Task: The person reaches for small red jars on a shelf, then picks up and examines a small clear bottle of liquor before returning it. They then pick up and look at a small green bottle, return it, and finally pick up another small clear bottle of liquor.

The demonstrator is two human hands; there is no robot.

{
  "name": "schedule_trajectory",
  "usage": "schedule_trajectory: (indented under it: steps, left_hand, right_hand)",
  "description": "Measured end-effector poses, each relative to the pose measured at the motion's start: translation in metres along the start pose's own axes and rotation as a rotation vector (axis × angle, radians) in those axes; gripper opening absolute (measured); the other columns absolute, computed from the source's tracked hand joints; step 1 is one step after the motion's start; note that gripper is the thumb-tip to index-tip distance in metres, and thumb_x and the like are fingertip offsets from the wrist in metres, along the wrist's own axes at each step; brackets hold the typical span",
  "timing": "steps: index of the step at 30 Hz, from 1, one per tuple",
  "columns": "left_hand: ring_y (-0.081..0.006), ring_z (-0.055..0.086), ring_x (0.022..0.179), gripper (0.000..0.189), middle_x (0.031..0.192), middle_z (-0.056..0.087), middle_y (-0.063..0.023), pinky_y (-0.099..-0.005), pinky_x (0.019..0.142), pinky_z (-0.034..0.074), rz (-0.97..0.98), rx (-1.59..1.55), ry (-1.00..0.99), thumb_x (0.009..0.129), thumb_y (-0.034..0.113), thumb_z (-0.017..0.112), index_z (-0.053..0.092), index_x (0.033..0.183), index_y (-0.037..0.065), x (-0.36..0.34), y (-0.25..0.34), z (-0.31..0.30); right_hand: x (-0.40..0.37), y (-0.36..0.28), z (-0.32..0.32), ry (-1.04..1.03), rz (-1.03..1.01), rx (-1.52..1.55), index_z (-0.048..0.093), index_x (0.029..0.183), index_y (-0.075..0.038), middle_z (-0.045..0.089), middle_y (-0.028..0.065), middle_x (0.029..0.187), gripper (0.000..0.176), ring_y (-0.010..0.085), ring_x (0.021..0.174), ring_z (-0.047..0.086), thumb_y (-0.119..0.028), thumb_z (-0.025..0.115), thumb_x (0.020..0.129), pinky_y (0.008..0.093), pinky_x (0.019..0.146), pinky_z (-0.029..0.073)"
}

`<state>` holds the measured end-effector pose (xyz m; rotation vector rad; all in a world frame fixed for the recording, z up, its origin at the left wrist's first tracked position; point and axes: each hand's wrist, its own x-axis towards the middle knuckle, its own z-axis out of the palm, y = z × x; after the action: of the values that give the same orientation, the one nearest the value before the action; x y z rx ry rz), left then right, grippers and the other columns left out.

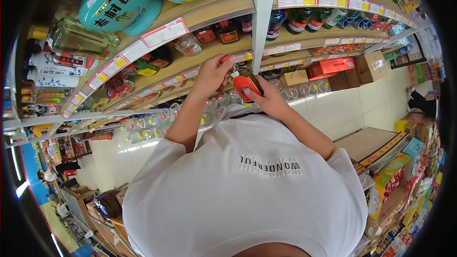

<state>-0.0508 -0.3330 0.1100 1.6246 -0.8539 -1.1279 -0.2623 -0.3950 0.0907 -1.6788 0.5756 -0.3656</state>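
Note:
In front of the shelves, my right hand [270, 98] is wrapped round a flat glass bottle [245, 84] with a red and gold label, its thumb lying on the label. My left hand [213, 75] is closed beside the bottle's top, with a small red thing [224, 58] showing at its fingertips. The bottle is tilted, its neck end toward my left hand. Whether the left fingers also touch the bottle is hard to see.
Bottle-filled shelves [219, 0] curve across the top, with a white upright post [263, 19] between sections. Clear jugs [154, 119] stand low behind my arms. A red box [331, 68] and cartons [371, 66] sit at the right. Stacked goods [390, 181] are at the lower right.

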Motion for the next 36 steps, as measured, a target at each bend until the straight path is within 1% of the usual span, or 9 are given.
schedule_trajectory:
  steps: [3,7,8,11,12,15,18,30,36]
  left_hand:
    - [-0.0075,0.049,0.049,0.036,0.061,0.053,0.0008,-0.0262,0.045,0.039,0.101,0.048,0.186,0.096,0.035,0.063,0.062,0.091,-0.001,-0.003,0.011,-0.005]
    - [-0.0157,0.055,0.052,0.040,0.064,0.060,-0.0083,-0.0318,0.052,0.043,0.239,0.398,0.419,0.092,0.037,0.067,0.064,0.093,-0.003,0.002,0.026,-0.033]
    - [-0.0268,0.058,0.054,0.040,0.066,0.061,-0.0142,-0.0380,0.056,0.047,0.223,0.478,0.461,0.091,0.037,0.068,0.064,0.093,-0.003,0.004,0.030,-0.039]
    - [-0.0355,0.061,0.061,0.043,0.067,0.062,-0.0162,-0.0428,0.063,0.048,0.383,0.726,0.551,0.091,0.040,0.067,0.065,0.096,-0.003,0.020,0.027,-0.057]
    - [-0.0411,0.063,0.084,0.038,0.091,0.068,-0.0184,-0.0429,0.077,0.050,0.378,0.773,0.557,0.091,0.037,0.065,0.065,0.103,0.000,0.023,0.030,-0.059]
    - [-0.0388,0.063,0.092,0.041,0.101,0.067,-0.0182,-0.0453,0.081,0.049,0.578,0.850,0.632,0.092,0.037,0.066,0.063,0.110,0.001,0.045,0.015,-0.068]
    - [-0.0386,0.062,0.094,0.042,0.102,0.067,-0.0178,-0.0467,0.084,0.048,0.564,1.014,0.709,0.092,0.039,0.066,0.062,0.114,0.003,0.063,0.000,-0.071]
    - [-0.0352,0.063,0.084,0.041,0.092,0.066,-0.0171,-0.0450,0.079,0.049,0.366,0.909,0.641,0.093,0.039,0.065,0.062,0.111,0.002,0.074,0.002,-0.060]
    - [-0.0339,0.064,0.079,0.039,0.091,0.067,-0.0164,-0.0456,0.075,0.049,0.568,0.929,0.739,0.090,0.037,0.069,0.063,0.108,0.002,0.088,-0.014,-0.065]
  right_hand:
    - [0.014,0.012,0.004,0.065,-0.114,-0.062,0.039,0.141,0.001,0.059,0.0173,0.122,0.056,0.0214,0.105,0.058,-0.026,0.061,0.098,0.0334,0.086,0.050]
    - [0.025,0.030,0.011,0.241,-0.109,0.070,0.027,0.148,0.000,0.046,0.0176,0.135,0.061,0.0229,0.110,0.055,-0.021,0.057,0.099,0.0319,0.086,0.050]
    - [0.027,0.033,0.010,0.256,-0.121,0.066,0.026,0.148,0.000,0.045,0.0180,0.135,0.061,0.0234,0.109,0.055,-0.019,0.057,0.099,0.0320,0.086,0.050]
    - [0.028,0.036,0.009,0.237,-0.103,0.080,0.028,0.146,0.001,0.044,0.0179,0.132,0.059,0.0222,0.106,0.056,-0.016,0.057,0.098,0.0323,0.085,0.050]
    - [0.028,0.035,0.008,0.222,-0.089,0.089,0.029,0.146,0.001,0.045,0.0176,0.131,0.057,0.0214,0.105,0.056,-0.016,0.057,0.098,0.0323,0.084,0.050]
    - [0.024,0.034,0.007,0.249,-0.074,0.127,0.032,0.143,0.001,0.045,0.0171,0.130,0.053,0.0207,0.105,0.055,-0.014,0.057,0.098,0.0320,0.083,0.050]
    - [0.022,0.036,0.003,0.303,-0.100,0.130,0.033,0.143,0.000,0.046,0.0157,0.128,0.051,0.0200,0.105,0.055,-0.012,0.056,0.099,0.0318,0.083,0.051]
    - [0.003,0.043,-0.011,0.333,0.001,0.132,0.041,0.139,-0.002,0.049,0.0132,0.127,0.044,0.0205,0.107,0.054,-0.016,0.054,0.100,0.0311,0.085,0.049]
    - [0.000,0.051,-0.006,0.354,0.008,0.157,0.044,0.137,-0.003,0.053,0.0121,0.122,0.041,0.0210,0.107,0.055,-0.019,0.055,0.100,0.0321,0.084,0.049]
